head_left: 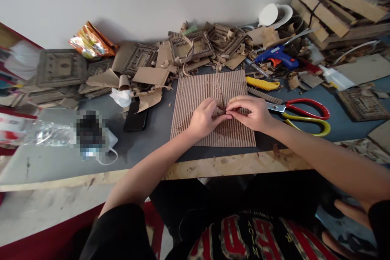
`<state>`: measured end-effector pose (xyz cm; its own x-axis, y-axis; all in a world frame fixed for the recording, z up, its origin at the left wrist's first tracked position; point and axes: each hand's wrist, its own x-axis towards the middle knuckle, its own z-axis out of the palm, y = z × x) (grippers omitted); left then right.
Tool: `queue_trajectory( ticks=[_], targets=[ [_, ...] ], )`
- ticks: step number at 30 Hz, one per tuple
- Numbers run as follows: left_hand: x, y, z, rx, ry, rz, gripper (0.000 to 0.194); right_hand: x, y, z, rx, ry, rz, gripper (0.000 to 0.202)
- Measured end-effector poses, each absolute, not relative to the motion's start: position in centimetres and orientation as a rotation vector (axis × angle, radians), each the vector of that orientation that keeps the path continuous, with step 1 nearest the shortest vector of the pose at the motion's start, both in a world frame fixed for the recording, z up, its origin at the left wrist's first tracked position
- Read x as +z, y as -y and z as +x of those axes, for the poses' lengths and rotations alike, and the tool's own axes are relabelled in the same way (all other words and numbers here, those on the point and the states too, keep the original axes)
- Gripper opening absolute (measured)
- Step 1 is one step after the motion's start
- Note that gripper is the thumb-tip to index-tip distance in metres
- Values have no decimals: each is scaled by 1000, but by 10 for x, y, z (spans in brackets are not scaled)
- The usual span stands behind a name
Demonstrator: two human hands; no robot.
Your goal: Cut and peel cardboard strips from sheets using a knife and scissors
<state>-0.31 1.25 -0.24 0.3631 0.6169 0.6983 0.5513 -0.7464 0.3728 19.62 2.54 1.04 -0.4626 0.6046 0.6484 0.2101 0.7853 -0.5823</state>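
A corrugated cardboard sheet (195, 93) lies ridged side up near the table's front edge. Over its middle, my left hand (205, 118) and my right hand (251, 113) meet fingertip to fingertip. Both are closed in a pinch on a narrow corrugated cardboard strip (218, 83), whose free end runs away from me across the sheet. My fingers hide the pinched end. Just right of the sheet are scissors (278, 107) with one red and one yellow handle, partly behind my right hand, and a yellow utility knife (262, 83).
Behind the sheet is a heap of cardboard scraps and ridged square frames (190, 46). A blue glue gun (277, 56) and a white bottle (336, 78) lie right. At left are a black phone (135, 118), crumpled tissue (121, 97) and an orange packet (93, 40).
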Motion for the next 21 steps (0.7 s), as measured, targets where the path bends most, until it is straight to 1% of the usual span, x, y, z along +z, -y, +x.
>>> queue_trajectory(
  ticks=[3,7,9,16,21],
  targets=[
    [-4,-15,-4,1335,-1047,2532,24,10,-27,197,621,2036,-629,5],
    [-5,-16,-5,1336,-998,2524,20,13,-26,197,661,2061,-623,2],
    [-5,-15,-5,1345,-933,2525,18,13,-26,197,595,2125,-597,1],
    [-3,-14,-3,1355,-845,2540,18,5,-29,198,190,2359,-536,8],
    [-2,-16,-4,1350,-840,2546,18,2,-31,198,166,2394,-519,9]
  ],
)
